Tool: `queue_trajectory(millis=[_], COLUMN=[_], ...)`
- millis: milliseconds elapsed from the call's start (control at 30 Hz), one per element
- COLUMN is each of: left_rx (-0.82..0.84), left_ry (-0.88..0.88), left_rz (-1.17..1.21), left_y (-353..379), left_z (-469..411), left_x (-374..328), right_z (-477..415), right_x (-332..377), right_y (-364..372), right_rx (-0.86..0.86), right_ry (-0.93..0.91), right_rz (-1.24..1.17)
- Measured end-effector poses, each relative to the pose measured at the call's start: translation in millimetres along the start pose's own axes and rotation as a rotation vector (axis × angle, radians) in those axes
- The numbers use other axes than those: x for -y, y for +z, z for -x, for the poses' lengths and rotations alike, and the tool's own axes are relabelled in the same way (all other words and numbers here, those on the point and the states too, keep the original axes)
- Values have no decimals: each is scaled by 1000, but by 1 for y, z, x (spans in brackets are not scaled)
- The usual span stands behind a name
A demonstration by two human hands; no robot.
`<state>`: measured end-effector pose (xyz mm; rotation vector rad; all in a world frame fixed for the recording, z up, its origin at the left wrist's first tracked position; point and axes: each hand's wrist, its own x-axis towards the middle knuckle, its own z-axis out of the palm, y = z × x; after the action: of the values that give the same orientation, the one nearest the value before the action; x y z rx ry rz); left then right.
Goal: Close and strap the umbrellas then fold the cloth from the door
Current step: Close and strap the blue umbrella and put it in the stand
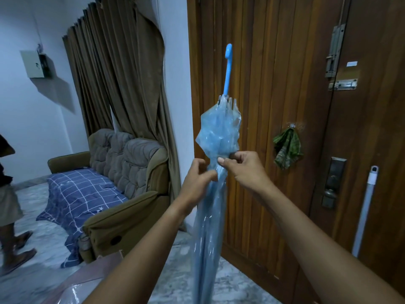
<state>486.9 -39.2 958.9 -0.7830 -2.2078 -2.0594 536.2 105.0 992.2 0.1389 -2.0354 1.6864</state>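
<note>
Both hands pinch the blue umbrella (219, 132) at mid-canopy: left hand (197, 178) fingers curled on the folds, right hand (243, 166) closed on plastic. Handle up, before the wooden door (274, 84). Green cloth (287, 148) hangs right of umbrella; sofa (122, 172) left.

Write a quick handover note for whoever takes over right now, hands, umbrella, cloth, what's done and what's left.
Left hand and right hand: both pinch the translucent blue plastic umbrella at mid-canopy, handle up.
Umbrella is closed; a fastened strap isn't visible.
Green patterned cloth hangs on the wooden door, untouched.
Left: finish strapping, then fold the cloth. No other umbrella clearly in view.
</note>
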Motion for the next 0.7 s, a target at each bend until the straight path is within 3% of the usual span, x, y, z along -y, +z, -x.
queue_trajectory(millis=[100, 233, 333, 400, 567, 700], left_rx=[-13, -234, -140, -120, -146, -87], left_ry=[129, 102, 95, 143, 51, -55], left_rz=[-101, -171, -125, -90, 204, 500], left_y=[19, 21, 6, 2, 8, 1], left_z=[10, 7, -2, -1, 1, -1], left_x=[11, 20, 26, 23, 17, 15], right_z=[-2, -1, 2, 5, 9, 14], right_x=[-7, -1, 10, 13, 8, 13], right_y=[13, 16, 4, 3, 11, 13], right_rx=[-111, 63, 178, 91, -79, -12], right_ry=[-5, 35, 76, 44, -46, -104], right_rz=[116, 316, 222, 219, 195, 197])
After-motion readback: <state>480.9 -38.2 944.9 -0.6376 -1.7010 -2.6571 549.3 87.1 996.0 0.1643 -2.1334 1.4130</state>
